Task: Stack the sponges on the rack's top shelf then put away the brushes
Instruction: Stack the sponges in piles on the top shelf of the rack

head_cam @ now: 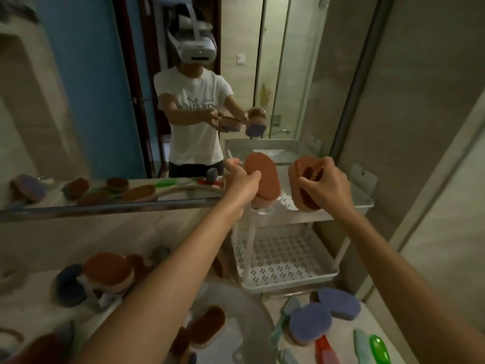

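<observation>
Both arms reach forward over the pale counter toward the white perforated two-tier plastic rack, which stands at the counter's back right corner against the mirror.

Left hand: fingers and thumb curled around the edge of a reddish-brown oval sponge. The sponge is held on edge, its lower end just above the front left corner of the rack's top shelf.

Right hand: gripping a second reddish-brown sponge, squeezed so that it creases under the fingers. It hangs over the right half of the top shelf; whether it touches the shelf cannot be told.

The lower shelf shows only its perforated floor.

- Counter, front right of the rack: two purple oval sponges side by side, overlapping at their edges.
- Right front edge: a red-handled brush, a teal brush and a bright green brush.
- Left side of the counter: a brown-topped sponge leaning on a dark blue sponge.
- White sink basin: another brown sponge lies inside.
</observation>
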